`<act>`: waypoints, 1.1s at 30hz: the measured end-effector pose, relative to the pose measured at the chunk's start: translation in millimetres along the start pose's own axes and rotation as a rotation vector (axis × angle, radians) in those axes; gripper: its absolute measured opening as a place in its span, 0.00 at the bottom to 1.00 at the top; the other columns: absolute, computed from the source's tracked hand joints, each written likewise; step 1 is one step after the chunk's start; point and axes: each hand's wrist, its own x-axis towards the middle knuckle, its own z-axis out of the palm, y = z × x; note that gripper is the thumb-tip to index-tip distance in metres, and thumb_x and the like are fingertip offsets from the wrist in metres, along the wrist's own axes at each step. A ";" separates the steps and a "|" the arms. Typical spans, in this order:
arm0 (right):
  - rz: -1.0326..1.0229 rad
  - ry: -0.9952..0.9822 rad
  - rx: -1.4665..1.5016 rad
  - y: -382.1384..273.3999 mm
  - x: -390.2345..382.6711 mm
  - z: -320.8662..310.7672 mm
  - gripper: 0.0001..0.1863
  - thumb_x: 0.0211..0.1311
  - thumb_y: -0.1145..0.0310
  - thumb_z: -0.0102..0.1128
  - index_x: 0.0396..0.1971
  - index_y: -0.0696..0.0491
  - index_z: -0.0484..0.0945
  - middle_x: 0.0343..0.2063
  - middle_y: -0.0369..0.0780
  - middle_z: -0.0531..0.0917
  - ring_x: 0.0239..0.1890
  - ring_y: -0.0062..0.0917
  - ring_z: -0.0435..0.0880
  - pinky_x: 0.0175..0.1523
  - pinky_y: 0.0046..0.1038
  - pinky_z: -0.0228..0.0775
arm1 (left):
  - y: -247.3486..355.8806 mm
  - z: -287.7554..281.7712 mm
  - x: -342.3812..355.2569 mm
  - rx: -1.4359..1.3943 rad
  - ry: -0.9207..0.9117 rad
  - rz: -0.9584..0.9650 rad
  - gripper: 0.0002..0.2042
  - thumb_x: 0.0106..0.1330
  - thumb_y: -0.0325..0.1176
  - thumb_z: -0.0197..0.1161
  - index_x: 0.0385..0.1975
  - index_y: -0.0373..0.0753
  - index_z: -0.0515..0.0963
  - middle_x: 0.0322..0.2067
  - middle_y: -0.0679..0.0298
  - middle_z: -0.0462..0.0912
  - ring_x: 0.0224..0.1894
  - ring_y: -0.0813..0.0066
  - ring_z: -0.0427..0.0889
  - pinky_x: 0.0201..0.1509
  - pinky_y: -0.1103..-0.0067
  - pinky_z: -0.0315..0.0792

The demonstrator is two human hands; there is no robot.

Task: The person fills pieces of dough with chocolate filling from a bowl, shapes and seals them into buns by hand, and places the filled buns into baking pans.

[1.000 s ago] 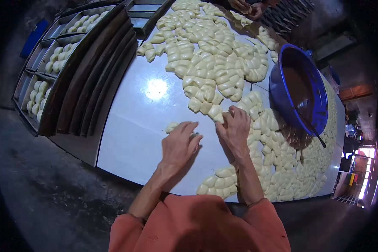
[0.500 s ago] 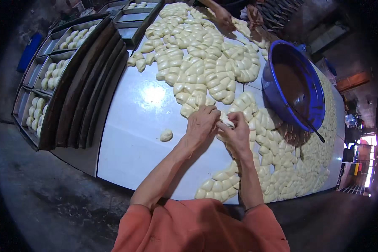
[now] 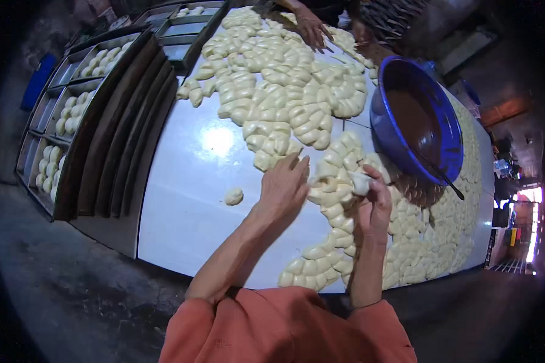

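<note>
The person in the red shirt [image 3: 284, 327] leans in at the bench [image 3: 181, 224], both hands low over its pale, shiny top. The right hand [image 3: 376, 204] has its fingers closed on a soft, whitish piece of dough [image 3: 360, 183], pinching it up just above the rows of shaped dough [image 3: 312, 266] on that side. To its left, the left hand [image 3: 283, 186] is palm down, fingers stretched forward and slightly parted, right by the near edge of the big patch of plump dough pieces [image 3: 272, 91]; from here I cannot tell whether they touch it. One lone dough ball [image 3: 234, 196] sits on the bare surface left of that hand, well apart from the rest. Over to the right, a blue basin [image 3: 384, 124] holds brown liquid [image 3: 409, 112], a dark handle [image 3: 449, 181] resting across its rim. Metal trays [image 3: 44, 110] with round dough balls [image 3: 69, 115] stand along the left, and across the bench a co-worker's hand [image 3: 312, 27] reaches toward the dough.
</note>
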 end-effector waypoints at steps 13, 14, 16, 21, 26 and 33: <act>0.243 -0.273 -0.005 14.5 -14.6 39.7 0.24 0.62 0.75 0.65 0.58 0.57 0.70 0.51 0.40 0.76 0.46 0.21 0.81 0.48 0.22 0.78 | 34.5 -31.0 0.4 -0.472 -0.191 -0.123 0.16 0.64 0.37 0.64 0.49 0.36 0.80 0.34 0.50 0.85 0.34 0.55 0.85 0.38 0.69 0.76; 0.326 -0.302 -0.089 15.6 -14.9 40.4 0.23 0.62 0.74 0.65 0.57 0.57 0.71 0.51 0.40 0.76 0.45 0.20 0.81 0.48 0.22 0.78 | 34.5 -35.7 -0.5 -0.376 -0.178 -0.114 0.17 0.65 0.37 0.65 0.51 0.37 0.80 0.32 0.51 0.86 0.31 0.61 0.86 0.35 0.71 0.75; 0.321 -0.324 -0.123 17.0 -13.5 40.3 0.19 0.61 0.76 0.65 0.52 0.58 0.74 0.48 0.38 0.77 0.44 0.19 0.81 0.46 0.20 0.78 | 35.7 -40.6 1.6 -0.322 -0.148 -0.042 0.14 0.65 0.34 0.64 0.49 0.38 0.80 0.31 0.52 0.86 0.32 0.58 0.86 0.35 0.70 0.76; 0.035 -0.291 -0.225 17.9 -14.3 36.0 0.13 0.59 0.78 0.66 0.43 0.58 0.75 0.41 0.37 0.79 0.42 0.18 0.81 0.46 0.21 0.77 | 43.5 -67.4 14.3 -0.546 -0.287 -0.103 0.36 0.67 0.32 0.61 0.72 0.44 0.51 0.35 0.51 0.86 0.36 0.57 0.86 0.41 0.69 0.76; 0.004 -0.170 -0.066 14.0 -14.3 51.6 0.18 0.58 0.80 0.65 0.49 0.58 0.73 0.39 0.38 0.80 0.40 0.21 0.81 0.48 0.24 0.76 | 37.9 -45.1 15.0 -0.634 0.013 0.037 0.39 0.69 0.36 0.59 0.74 0.40 0.44 0.52 0.46 0.80 0.50 0.54 0.82 0.49 0.68 0.77; 0.172 -0.252 0.386 8.9 -20.7 58.3 0.13 0.65 0.73 0.61 0.47 0.56 0.73 0.38 0.34 0.80 0.37 0.16 0.81 0.45 0.20 0.76 | 51.5 34.5 10.9 -0.735 0.329 0.270 0.37 0.65 0.49 0.66 0.69 0.36 0.61 0.50 0.50 0.82 0.50 0.60 0.84 0.47 0.74 0.77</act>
